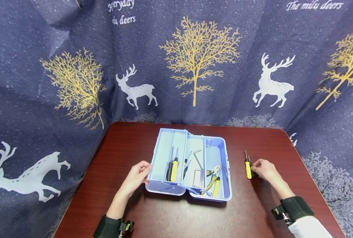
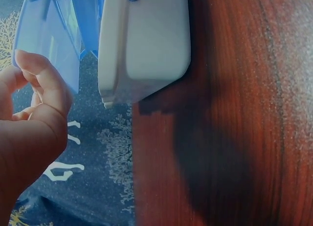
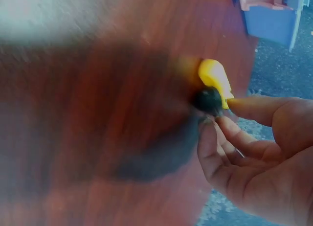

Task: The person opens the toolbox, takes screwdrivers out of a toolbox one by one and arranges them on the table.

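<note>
My left hand point(image 1: 139, 174) grips the left side of an open light-blue toolbox point(image 1: 183, 193). In the left wrist view, thumb and bent fingers pinch the edge of its raised tray point(image 2: 46, 37). Over the table's right side, my right hand point(image 1: 264, 168) pinches a black-handled screwdriver point(image 3: 208, 100). Right beside it lies a yellow-handled screwdriver point(image 1: 248, 170), its tip pointing to the back. The right thumb reaches close to the yellow handle in the right wrist view.
In the toolbox's trays lie another yellow screwdriver point(image 1: 174, 170), a black-handled one point(image 1: 169, 172), and hex keys point(image 1: 197, 158). Its main compartment holds pliers point(image 1: 213, 178) and a yellow-handled tool point(image 1: 216, 187). A patterned curtain point(image 1: 224, 112) hangs behind the dark red table point(image 1: 129, 138).
</note>
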A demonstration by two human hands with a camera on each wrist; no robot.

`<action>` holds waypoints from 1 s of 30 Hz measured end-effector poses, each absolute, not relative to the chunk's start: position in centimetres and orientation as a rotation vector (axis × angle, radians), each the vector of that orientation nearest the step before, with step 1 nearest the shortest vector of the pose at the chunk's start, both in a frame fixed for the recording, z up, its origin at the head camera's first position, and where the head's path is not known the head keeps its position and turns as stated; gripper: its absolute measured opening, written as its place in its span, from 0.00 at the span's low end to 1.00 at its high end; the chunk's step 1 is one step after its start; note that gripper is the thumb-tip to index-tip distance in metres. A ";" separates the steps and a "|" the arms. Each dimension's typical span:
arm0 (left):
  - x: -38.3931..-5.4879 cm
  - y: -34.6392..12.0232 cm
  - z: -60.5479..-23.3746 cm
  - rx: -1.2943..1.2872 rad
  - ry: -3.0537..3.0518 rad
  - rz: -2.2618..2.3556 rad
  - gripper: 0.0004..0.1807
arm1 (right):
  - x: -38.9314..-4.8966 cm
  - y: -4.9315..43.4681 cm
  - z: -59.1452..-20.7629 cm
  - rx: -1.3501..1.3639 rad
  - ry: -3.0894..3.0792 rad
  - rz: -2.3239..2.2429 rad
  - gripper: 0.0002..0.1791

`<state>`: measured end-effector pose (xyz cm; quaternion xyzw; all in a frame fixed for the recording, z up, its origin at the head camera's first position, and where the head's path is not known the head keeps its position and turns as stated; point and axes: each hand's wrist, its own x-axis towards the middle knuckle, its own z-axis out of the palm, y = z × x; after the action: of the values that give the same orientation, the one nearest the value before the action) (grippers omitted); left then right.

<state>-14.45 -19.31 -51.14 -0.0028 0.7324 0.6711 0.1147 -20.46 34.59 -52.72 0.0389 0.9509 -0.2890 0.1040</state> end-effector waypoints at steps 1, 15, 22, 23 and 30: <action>-14.5 -19.3 -51.2 -0.003 2.142 1.969 0.14 | -20.5 34.7 -52.4 0.104 2.816 -0.834 0.10; -14.5 -19.3 -51.2 -0.015 2.133 1.972 0.13 | -20.8 29.8 -47.4 -0.165 2.964 -0.801 0.09; -14.4 -19.0 -50.5 0.005 2.181 1.950 0.13 | -20.7 24.1 -44.1 -0.375 3.005 -0.889 0.04; -14.5 -19.0 -50.5 0.010 2.192 1.945 0.13 | -20.8 23.2 -43.7 -0.409 3.005 -0.893 0.03; -14.7 -18.9 -50.3 0.023 2.246 1.925 0.09 | -20.9 17.3 -41.8 -0.640 2.913 -0.933 0.03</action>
<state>-14.75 -18.92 -50.33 0.0078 0.7560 0.6481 0.0914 -20.88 17.29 -41.82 -0.2046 0.9321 -0.2986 0.0081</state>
